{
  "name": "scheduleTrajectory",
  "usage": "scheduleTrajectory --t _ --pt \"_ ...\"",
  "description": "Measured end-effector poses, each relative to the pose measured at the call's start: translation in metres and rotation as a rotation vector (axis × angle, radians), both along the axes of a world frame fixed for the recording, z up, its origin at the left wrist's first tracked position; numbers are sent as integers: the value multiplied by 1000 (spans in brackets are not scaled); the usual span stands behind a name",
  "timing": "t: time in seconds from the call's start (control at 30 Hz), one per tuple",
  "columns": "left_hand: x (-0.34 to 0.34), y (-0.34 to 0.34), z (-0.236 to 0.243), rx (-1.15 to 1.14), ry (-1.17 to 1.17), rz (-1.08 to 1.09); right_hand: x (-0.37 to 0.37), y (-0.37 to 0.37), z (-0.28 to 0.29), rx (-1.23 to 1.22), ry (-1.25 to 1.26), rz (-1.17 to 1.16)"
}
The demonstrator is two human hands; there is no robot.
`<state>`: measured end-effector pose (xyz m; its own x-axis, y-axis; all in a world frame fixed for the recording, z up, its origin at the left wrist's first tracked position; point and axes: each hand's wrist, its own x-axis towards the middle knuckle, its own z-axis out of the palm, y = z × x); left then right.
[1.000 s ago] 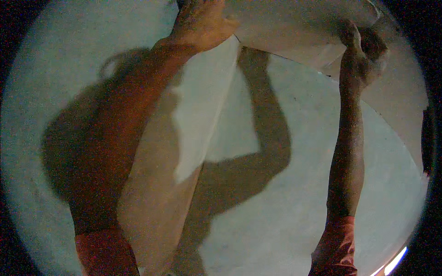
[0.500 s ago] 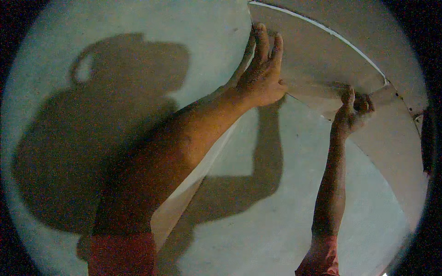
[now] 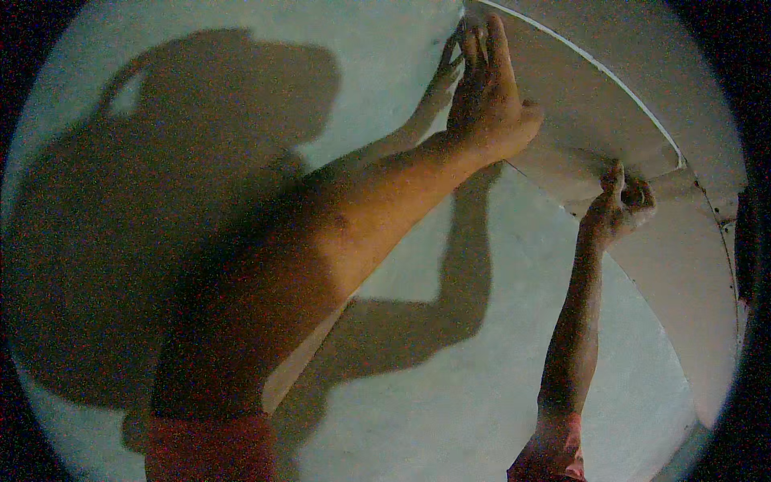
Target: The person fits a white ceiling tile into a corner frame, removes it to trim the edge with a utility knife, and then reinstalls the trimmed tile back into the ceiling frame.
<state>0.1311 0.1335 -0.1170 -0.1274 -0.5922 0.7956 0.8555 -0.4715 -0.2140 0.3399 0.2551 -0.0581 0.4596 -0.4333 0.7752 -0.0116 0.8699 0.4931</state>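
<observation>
A broad, flat, brownish-grey panel, probably of board (image 3: 578, 104), is seen at far right, bordered on its far side by a thin bright white line (image 3: 602, 64) and met on its near side by a pale greenish, smooth wall (image 3: 546, 321). The bare left hand (image 3: 494, 108) is placed at the panel's left end, fingers extended and spread, nothing enclosed; firm contact cannot be confirmed. The bare right hand (image 3: 618, 209) is set further right, near the panel's near side, thumb raised, fingers curled; whether anything is pinched cannot be told.

Panel judged stiff and fairly light for its width, matte so not very slippery, corners and edges likely to be chipped or cracked if bent. Best supported by flat palms, spread well apart toward left and right ends; narrow fingertip pressure on an edge is best avoided.
</observation>
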Motion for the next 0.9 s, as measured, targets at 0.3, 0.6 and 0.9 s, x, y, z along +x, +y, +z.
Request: scheduleTrajectory --t 0.3,0.6,0.9 --pt "-45 -73 39 -184 -334 656 -132 28 40 -4 9 440" --pt "16 -90 84 -136 -193 744 -62 17 63 -63 64 455" --pt "63 25 88 33 127 57 69 19 62 -88 62 88"
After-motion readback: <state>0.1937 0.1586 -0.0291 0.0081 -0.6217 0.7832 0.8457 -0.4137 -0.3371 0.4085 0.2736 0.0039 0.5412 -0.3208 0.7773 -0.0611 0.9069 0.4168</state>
